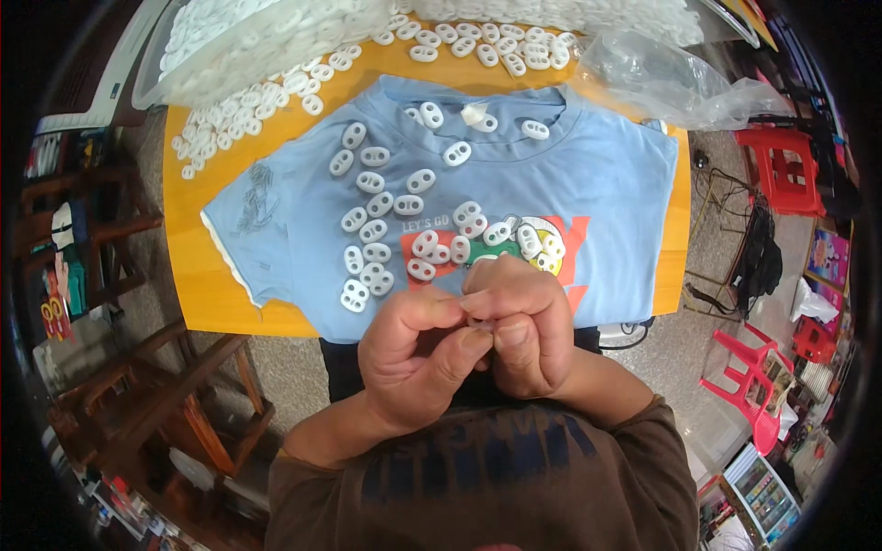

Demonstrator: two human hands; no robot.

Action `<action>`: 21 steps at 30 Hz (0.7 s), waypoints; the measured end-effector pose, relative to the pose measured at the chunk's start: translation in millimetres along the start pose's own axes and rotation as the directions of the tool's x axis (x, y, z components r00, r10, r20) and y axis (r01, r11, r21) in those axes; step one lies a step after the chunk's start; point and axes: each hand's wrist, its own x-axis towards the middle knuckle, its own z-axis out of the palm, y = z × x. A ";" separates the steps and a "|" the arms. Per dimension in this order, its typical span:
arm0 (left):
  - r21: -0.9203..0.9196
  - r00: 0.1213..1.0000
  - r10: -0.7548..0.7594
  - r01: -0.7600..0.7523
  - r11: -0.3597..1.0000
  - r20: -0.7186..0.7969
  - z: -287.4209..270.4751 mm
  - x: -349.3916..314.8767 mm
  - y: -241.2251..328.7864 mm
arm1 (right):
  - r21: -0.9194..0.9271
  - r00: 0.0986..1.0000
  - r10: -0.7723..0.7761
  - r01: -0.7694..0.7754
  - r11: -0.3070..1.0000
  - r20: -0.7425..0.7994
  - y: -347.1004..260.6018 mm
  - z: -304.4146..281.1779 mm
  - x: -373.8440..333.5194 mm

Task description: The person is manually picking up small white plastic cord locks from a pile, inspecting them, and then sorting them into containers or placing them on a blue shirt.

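Observation:
My left hand and my right hand meet in front of my chest, at the table's near edge. Thumbs and fingertips of both pinch a small white plastic piece; only a sliver of it shows, so its shape is mostly hidden. Just beyond, a light blue T-shirt lies flat on the table. Scattered over the shirt are several white oval two-hole cord locks, some touching or overlapping. A few of them lie right past my fingertips, on the shirt's coloured print.
On the yellow table, more white cord locks spread along the far side. A clear bin full of them stands at the far left. A clear plastic bag lies far right. Wooden stools stand left, red plastic stools right.

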 end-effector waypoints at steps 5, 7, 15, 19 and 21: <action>-0.042 0.999 -0.001 -0.001 0.999 -0.032 0.8 1.4 -0.2 | -0.006 0.999 0.015 -0.016 1.000 -0.029 2.1 1.1 0.9; -0.097 0.998 -0.005 0.000 0.995 -0.056 1.0 1.7 -1.3 | -0.021 1.000 0.021 -0.021 1.000 -0.021 -0.6 0.3 3.1; 0.047 0.998 0.037 -0.034 0.998 -0.053 -8.2 -0.5 0.9 | -0.082 0.998 -0.006 0.011 0.997 0.061 -4.5 -2.9 5.3; 0.062 0.998 0.048 -0.045 0.997 -0.051 -13.3 -3.3 5.5 | -0.128 0.987 0.003 0.017 0.992 0.161 -5.3 -0.8 4.8; 0.004 0.998 0.030 -0.030 1.000 -0.055 -14.4 -6.4 10.8 | -0.150 0.984 -0.036 0.062 0.987 0.173 -8.1 1.8 6.6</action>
